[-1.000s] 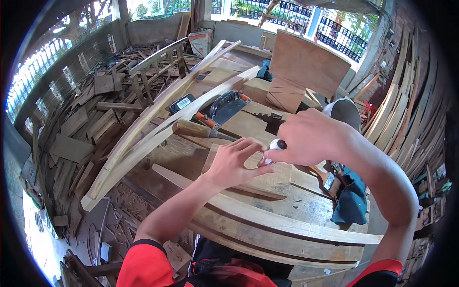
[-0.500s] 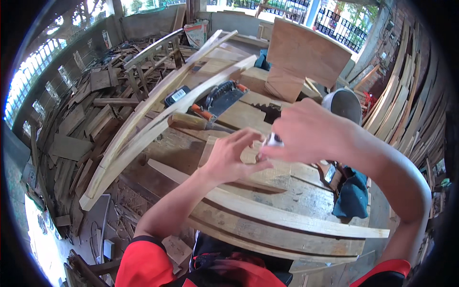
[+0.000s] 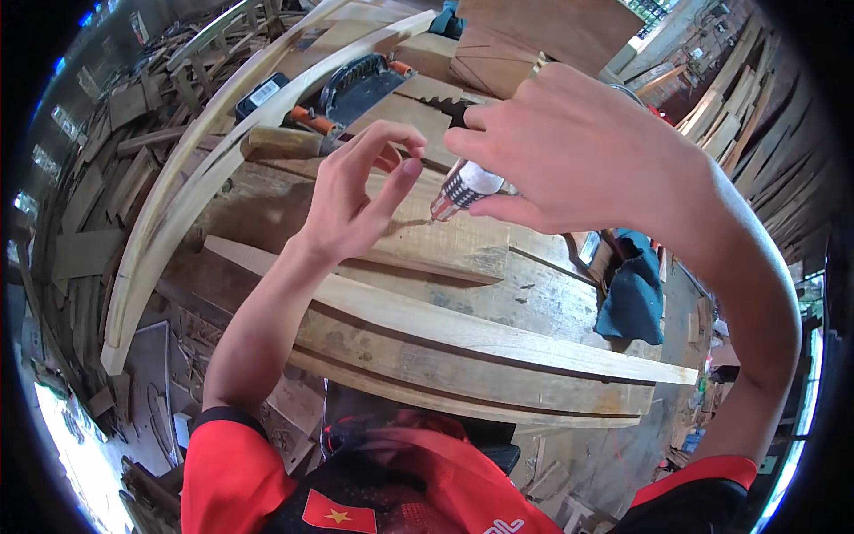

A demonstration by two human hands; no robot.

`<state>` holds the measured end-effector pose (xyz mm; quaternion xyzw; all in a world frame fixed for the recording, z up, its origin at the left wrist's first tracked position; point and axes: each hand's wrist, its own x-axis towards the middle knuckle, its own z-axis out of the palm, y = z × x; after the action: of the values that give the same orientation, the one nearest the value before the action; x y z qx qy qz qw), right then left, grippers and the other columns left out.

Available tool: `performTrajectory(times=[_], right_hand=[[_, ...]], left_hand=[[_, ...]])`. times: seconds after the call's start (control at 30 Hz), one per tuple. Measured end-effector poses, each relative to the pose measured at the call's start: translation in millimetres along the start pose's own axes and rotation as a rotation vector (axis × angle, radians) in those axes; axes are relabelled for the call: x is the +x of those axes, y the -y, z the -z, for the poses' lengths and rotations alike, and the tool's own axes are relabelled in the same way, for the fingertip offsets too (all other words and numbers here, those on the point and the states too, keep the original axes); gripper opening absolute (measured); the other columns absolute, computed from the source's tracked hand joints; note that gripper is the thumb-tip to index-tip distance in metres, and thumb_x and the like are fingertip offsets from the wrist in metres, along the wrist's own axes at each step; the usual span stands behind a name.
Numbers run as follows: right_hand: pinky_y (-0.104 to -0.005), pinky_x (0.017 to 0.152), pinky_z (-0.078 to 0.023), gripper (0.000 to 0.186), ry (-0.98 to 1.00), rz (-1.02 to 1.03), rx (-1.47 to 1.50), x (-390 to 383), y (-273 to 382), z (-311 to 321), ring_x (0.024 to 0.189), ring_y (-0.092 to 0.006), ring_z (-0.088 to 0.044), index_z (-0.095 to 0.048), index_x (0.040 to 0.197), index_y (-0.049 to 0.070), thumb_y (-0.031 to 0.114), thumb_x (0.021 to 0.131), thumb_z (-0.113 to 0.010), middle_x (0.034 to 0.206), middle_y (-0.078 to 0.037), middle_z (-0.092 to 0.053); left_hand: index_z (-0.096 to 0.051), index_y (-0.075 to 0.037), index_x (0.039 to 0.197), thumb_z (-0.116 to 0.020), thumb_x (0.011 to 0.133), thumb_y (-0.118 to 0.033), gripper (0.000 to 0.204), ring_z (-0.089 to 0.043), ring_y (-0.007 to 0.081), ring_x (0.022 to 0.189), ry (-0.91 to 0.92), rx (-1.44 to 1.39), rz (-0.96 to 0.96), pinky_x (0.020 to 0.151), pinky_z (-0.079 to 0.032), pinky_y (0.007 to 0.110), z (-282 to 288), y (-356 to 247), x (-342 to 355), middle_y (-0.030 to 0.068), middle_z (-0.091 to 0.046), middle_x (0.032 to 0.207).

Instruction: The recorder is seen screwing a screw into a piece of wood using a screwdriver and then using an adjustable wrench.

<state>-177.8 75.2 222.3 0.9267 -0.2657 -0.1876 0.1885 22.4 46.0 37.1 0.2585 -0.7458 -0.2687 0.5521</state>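
In my right hand (image 3: 556, 160) is a small tool (image 3: 464, 185) with a white top, a black-and-white patterned body and a shiny tip, angled down over a short wooden board (image 3: 445, 249). My left hand (image 3: 365, 182) hovers just left of it, fingers curled and apart, holding nothing I can see. Behind my left hand lies a wooden-handled tool (image 3: 280, 142); farther back are a black plane-like tool with orange knobs (image 3: 351, 89) and a dark device with a white label (image 3: 260, 96). Whether the tip touches the board I cannot tell.
Long curved pale strips (image 3: 169, 222) run along the bench's left, another strip (image 3: 498, 334) across its front. A blue cloth (image 3: 632, 298) lies right. A plywood panel (image 3: 551, 36) stands behind. Scrap wood (image 3: 93, 249) piles left; long planks (image 3: 729, 107) lean right.
My left hand has drawn back leftward from the small tool, showing more of it. The tool is tilted, tip down-left, in my right hand. The whole view has tipped downward, so things sit higher.
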Motion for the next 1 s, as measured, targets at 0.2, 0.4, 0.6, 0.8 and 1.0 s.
performTrajectory(times=[0.2,0.4,0.6,0.8,1.0], right_hand=[[-0.0451,0.073,-0.054,0.053,0.14,-0.336,0.387,20.3,1.2,0.3,0.07,-0.0375,-0.068,-0.071,0.087,-0.001,0.052,0.092,-0.07,0.066,-0.018,-0.064],[-0.0455,0.073,-0.053,0.058,0.048,-0.245,0.272,15.2,1.5,4.6,0.07,-0.0391,-0.066,-0.071,0.08,-0.001,0.056,0.092,-0.069,0.064,-0.018,-0.062],[-0.0415,0.078,-0.049,0.061,-0.118,-0.045,0.037,8.9,-0.6,-9.5,0.079,-0.036,-0.066,-0.068,0.075,0.001,0.06,0.091,-0.067,0.064,-0.016,-0.057],[-0.0411,0.058,-0.043,0.067,0.148,-0.376,0.277,23.8,9.2,1.0,0.054,-0.0289,-0.055,-0.064,0.067,-0.005,0.056,0.096,-0.064,0.056,-0.013,-0.052],[-0.0378,0.076,-0.054,0.048,-0.596,0.388,-0.358,-14.1,-12.7,-7.2,0.075,-0.0278,-0.069,-0.064,0.099,-0.002,0.046,0.102,-0.06,0.074,-0.014,-0.068]], left_hand=[[-0.063,0.0,0.114,-0.059,0.102,-0.012,0.017,-0.07,0.0218,0.084,0.018,0.033,0.033,0.078,-0.055,0.033,-2.1,1.7,0.6,0.0139,-0.069,0.101],[-0.063,-0.001,0.112,-0.06,0.1,-0.011,0.016,-0.071,0.0241,0.083,0.016,0.007,0.061,0.077,-0.055,0.034,-2.5,7.9,-3.4,0.0136,-0.07,0.096],[-0.065,-0.006,0.107,-0.062,0.096,-0.017,0.016,-0.066,0.0278,0.083,0.197,0.38,0.179,0.076,-0.052,0.038,-6.4,17.0,-5.0,0.0115,-0.068,0.083],[-0.066,-0.008,0.11,-0.057,0.1,-0.019,0.018,-0.063,0.033,0.1,0.279,0.525,0.004,0.093,-0.049,0.045,-11.7,26.9,-10.4,0.0108,-0.068,0.103],[-0.069,-0.012,0.112,-0.056,0.101,-0.023,0.02,-0.067,0.0335,0.101,0.326,0.485,0.145,0.092,-0.051,0.047,-10.3,18.3,-12.8,0.0124,-0.072,0.099]])
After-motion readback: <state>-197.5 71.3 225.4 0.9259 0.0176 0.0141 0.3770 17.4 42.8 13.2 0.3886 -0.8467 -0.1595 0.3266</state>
